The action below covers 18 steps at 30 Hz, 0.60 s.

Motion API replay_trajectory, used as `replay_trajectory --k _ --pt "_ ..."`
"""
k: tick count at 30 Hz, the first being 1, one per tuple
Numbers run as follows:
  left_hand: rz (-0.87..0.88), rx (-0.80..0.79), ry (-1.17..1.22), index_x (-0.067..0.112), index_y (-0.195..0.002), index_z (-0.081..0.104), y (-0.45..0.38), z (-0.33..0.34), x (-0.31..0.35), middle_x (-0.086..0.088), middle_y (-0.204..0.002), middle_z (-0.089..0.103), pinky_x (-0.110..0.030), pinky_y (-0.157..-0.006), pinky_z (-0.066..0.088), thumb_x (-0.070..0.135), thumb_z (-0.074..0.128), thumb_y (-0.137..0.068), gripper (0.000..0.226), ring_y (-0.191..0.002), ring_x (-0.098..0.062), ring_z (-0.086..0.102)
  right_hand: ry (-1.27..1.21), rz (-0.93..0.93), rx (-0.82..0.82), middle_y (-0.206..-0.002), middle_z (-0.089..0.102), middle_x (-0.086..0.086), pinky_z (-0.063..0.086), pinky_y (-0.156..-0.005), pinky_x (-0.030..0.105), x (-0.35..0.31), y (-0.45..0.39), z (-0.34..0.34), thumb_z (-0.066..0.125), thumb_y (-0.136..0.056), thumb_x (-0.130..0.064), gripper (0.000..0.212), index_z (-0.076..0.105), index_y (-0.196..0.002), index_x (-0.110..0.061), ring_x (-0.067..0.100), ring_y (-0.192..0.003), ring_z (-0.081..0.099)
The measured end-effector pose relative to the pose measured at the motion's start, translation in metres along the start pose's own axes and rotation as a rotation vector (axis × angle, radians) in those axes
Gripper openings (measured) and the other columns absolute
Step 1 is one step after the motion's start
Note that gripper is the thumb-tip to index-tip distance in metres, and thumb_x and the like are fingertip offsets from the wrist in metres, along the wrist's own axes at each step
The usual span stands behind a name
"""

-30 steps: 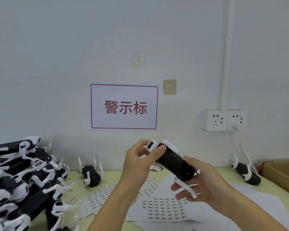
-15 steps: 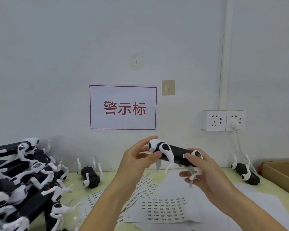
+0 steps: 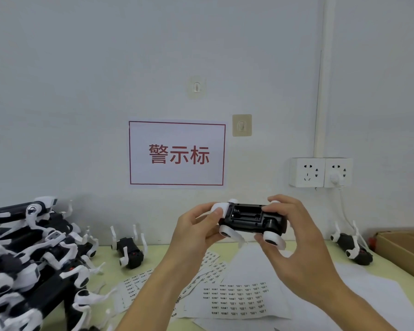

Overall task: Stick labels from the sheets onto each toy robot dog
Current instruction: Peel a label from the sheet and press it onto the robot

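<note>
Dog (image 3: 251,219) held in mid-air between both hands, above the table (image 3: 261,249), belly side toward the camera; open black compartment visible in the underside. Left hand (image 3: 196,231) at the dog's 9 o'clock end, fingers curled round the white shoulder piece, thumb pressed on its front. Right hand (image 3: 294,242) at the 3 o'clock end, fingers wrapped over the top edge, thumb under the body near the lower white wheel-like joint. Both hands clamped on the dog; body lies roughly level, long axis running 9 to 3.

Sheets (image 3: 234,298) lie flat on the table at 6 o'clock below the dog, printed with rows of small labels; more sheets fan out toward 8 o'clock.

Change from half a second back: dog rolled over, so the underside with the compartment now faces out where the rounded back and white legs showed before. Right hand shifted from a fingertip hold at the end to a fuller wrap over the top. A second back the dog was tilted, its far end raised.

Pile (image 3: 26,263) of dogs at 9 o'clock on the table. Lone dog (image 3: 129,250) on its back just beside the pile; another (image 3: 351,247) at 3 o'clock, near a carton (image 3: 406,252). Sign (image 3: 177,154) and sockets (image 3: 320,172) on the wall.
</note>
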<state>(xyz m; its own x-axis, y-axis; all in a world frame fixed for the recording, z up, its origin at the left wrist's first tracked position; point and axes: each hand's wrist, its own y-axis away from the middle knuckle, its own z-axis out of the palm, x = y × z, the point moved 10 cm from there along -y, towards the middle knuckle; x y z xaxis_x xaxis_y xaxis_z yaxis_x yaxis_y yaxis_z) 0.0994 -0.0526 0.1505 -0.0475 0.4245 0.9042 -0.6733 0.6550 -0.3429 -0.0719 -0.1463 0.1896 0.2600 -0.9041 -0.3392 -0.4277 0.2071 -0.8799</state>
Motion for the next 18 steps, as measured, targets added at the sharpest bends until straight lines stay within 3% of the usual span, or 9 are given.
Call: replay_trajectory --k 4,9,14,16,18 --pt "-0.028 0.09 0.018 0.006 -0.113 0.07 0.0 -0.01 -0.004 -0.017 -0.101 0.076 -0.031 -0.077 0.058 0.013 0.062 -0.097 0.018 -0.095 -0.034 0.073 0.107 0.002 -0.105 -0.135 0.042 -0.026 0.038 -0.099 0.024 0.003 0.003 0.007 0.076 -0.079 -0.031 0.054 0.045 -0.121 -0.046 0.003 -0.122 0.047" --pt "-0.077 0.204 -0.029 0.007 -0.098 0.071 0.0 -0.025 -0.008 -0.011 -0.078 0.074 -0.028 -0.062 0.056 0.011 0.071 -0.09 0.009 -0.064 -0.023 0.069 0.266 0.059 -0.248 -0.129 0.039 -0.03 0.047 -0.088 0.024 0.017 0.006 0.02 0.054 -0.081 -0.058 0.043 0.043 -0.122 -0.05 0.003 -0.107 0.052" --pt "-0.151 0.211 -0.098 0.002 -0.093 0.072 0.0 -0.025 -0.023 -0.006 -0.067 0.069 -0.029 -0.059 0.056 0.019 0.077 -0.086 0.019 -0.06 -0.023 0.069 0.167 0.149 -0.363 -0.12 0.049 -0.029 0.047 -0.084 0.017 0.037 0.014 0.031 0.052 -0.094 -0.05 0.035 0.048 -0.128 -0.044 -0.002 -0.107 0.053" --pt "-0.193 0.178 -0.115 0.004 -0.093 0.073 0.0 -0.02 -0.034 -0.009 -0.069 0.072 -0.031 -0.062 0.056 0.024 0.073 -0.09 0.021 -0.062 -0.024 0.071 0.125 0.212 -0.349 -0.11 0.055 -0.025 0.045 -0.08 0.015 0.045 0.015 0.029 0.052 -0.098 -0.042 0.023 0.056 -0.12 -0.038 0.001 -0.1 0.055" --pt "-0.232 0.177 -0.16 0.006 -0.094 0.073 0.0 -0.023 -0.046 -0.016 -0.079 0.075 -0.035 -0.067 0.054 0.03 0.063 -0.096 0.026 -0.067 -0.027 0.072 0.088 0.34 -0.317 -0.092 0.061 -0.017 0.045 -0.07 0.018 0.059 0.015 0.024 0.047 -0.1 -0.038 0.015 0.061 -0.103 -0.033 0.004 -0.081 0.057"
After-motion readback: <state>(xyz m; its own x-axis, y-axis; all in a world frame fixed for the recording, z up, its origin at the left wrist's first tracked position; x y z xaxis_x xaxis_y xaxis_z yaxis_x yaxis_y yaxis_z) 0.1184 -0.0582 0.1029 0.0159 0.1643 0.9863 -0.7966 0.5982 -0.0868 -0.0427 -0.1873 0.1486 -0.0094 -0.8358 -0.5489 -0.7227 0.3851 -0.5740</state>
